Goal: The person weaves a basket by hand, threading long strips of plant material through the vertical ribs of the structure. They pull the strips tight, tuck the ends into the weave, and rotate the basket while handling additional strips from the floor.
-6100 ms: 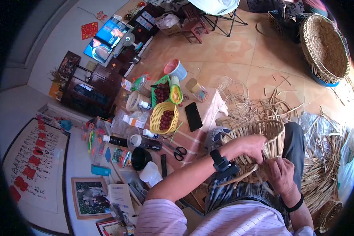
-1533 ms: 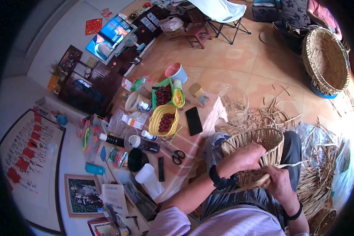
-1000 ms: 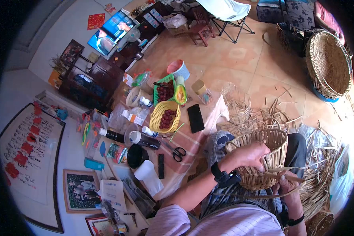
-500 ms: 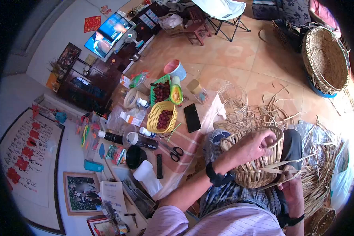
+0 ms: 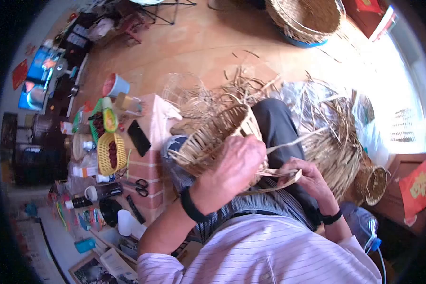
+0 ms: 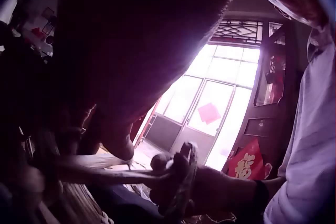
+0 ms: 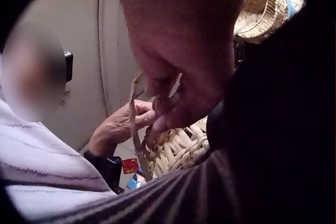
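Basket, woven from pale plant strips, sits tilted over the person's lap. Its near right side is hidden by the left hand, which lies over it with the back facing up. The left fingers are covered from above and lost in darkness in the left wrist view, so whether they pinch anything cannot be told.

Just right of the basket, the right hand has its fingers pinching a flat strip. The strip curves back toward the basket, where its end is hard to follow. A second strip juts out from the basket's right side.

Left of the basket is a cloth-covered bench bearing a black phone, scissors and a yellow colander of dark red fruit; smaller items farther left blur together.

Farther right of the basket lies a heap of dry strips. Beyond the basket, a large woven tub is cut off by the head view's top edge.
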`<state>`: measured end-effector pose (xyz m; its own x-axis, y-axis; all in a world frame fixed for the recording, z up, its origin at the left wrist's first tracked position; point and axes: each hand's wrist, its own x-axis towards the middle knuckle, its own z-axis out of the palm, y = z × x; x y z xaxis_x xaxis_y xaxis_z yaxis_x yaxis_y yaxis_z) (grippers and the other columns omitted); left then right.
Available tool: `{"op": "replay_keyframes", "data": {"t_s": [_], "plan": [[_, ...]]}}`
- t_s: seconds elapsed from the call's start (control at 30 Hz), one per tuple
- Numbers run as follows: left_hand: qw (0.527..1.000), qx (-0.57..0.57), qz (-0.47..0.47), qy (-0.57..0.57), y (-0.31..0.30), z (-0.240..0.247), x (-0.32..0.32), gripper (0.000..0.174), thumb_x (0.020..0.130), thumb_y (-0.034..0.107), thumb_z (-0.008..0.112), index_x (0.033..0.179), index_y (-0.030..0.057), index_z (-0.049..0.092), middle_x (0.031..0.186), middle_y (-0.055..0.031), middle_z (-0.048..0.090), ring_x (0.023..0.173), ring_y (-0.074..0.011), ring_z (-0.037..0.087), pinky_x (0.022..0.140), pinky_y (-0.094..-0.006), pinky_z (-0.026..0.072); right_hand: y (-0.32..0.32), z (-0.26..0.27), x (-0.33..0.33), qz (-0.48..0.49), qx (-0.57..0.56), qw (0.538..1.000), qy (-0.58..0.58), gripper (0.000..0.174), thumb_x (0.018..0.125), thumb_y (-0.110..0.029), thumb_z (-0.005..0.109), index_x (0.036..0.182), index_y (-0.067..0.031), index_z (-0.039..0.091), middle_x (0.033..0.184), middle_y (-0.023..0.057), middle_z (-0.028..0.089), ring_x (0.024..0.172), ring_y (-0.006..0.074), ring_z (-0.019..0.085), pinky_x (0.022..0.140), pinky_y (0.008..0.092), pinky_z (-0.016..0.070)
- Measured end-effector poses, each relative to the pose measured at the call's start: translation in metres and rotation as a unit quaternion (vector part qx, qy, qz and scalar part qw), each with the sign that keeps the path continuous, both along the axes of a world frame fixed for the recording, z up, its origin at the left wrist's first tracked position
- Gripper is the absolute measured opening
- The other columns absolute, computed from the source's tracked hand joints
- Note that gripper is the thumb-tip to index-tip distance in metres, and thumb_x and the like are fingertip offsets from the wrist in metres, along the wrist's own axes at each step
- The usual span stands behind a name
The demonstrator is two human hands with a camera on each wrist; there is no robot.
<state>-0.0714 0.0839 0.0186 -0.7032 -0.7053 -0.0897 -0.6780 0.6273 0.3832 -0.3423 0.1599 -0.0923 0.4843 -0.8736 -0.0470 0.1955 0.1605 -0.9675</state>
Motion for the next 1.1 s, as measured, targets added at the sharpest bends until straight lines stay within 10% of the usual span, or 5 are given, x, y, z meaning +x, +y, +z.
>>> {"op": "replay_keyframes", "data": {"t_s": [0.3,0.5,0.83,1.0,1.1], "plan": [[0.999,0.003,-0.038,0.039,-0.011,0.003,-0.003,0.013,0.096,0.009,0.071,0.102,0.0007,0.063,0.087,-0.0173,0.065,0.086,-0.0418,0.069,0.077,-0.0523,0.0537,0.001,-0.017,-0.02,-0.125,0.095,0.972,-0.175,0.029,0.113,-0.027,0.064,0.108,0.0003,0.071,0.114,0.0127,0.068,0.105,0.0225,0.071,0.087,0.0356,0.0607],[0.919,0.233,0.293,0.123,0.006,0.039,0.019,0.018,0.106,0.017,0.066,0.104,-0.0005,0.065,0.08,-0.0168,0.071,0.077,-0.0312,0.074,0.073,-0.0446,0.0572,-0.007,-0.074,-0.056,-0.28,0.168,0.893,-0.309,0.027,0.116,-0.034,0.06,0.115,-0.0071,0.063,0.107,0.0081,0.067,0.104,0.0239,0.069,0.087,0.0349,0.0608],[0.784,0.299,0.341,0.424,0.081,-0.011,0.074,0.033,0.12,0.03,0.053,0.108,0.0038,0.069,0.115,-0.0122,0.078,0.092,-0.013,0.069,0.084,-0.0291,0.0523,-0.049,-0.117,-0.124,-0.489,0.128,0.859,-0.081,0.038,0.118,-0.035,0.056,0.129,-0.0003,0.067,0.082,0.0005,0.057,0.066,0.0115,0.052,0.063,0.028,0.0456],[0.698,0.318,0.368,0.526,0.116,-0.029,0.09,0.036,0.119,0.035,0.054,0.111,0.0044,0.069,0.125,-0.0169,0.076,0.103,-0.019,0.071,0.094,-0.0362,0.0525,-0.085,-0.033,-0.082,-0.394,-0.04,0.886,0.242,0.04,0.119,-0.038,0.054,0.116,-0.0055,0.077,0.08,-0.0069,0.05,0.071,0.0068,0.043,0.064,0.0256,0.036],[0.625,0.323,0.455,0.546,0.135,-0.043,0.102,0.041,0.119,0.04,0.052,0.114,0.002,0.068,0.126,-0.0206,0.075,0.095,-0.0244,0.076,0.083,-0.0372,0.0568,-0.078,-0.01,-0.023,-0.229,-0.049,0.972,0.022,0.027,0.113,-0.015,0.057,0.127,-0.0052,0.077,0.101,-0.0032,0.058,0.081,0.0124,0.048,0.075,0.0256,0.0428]]}}
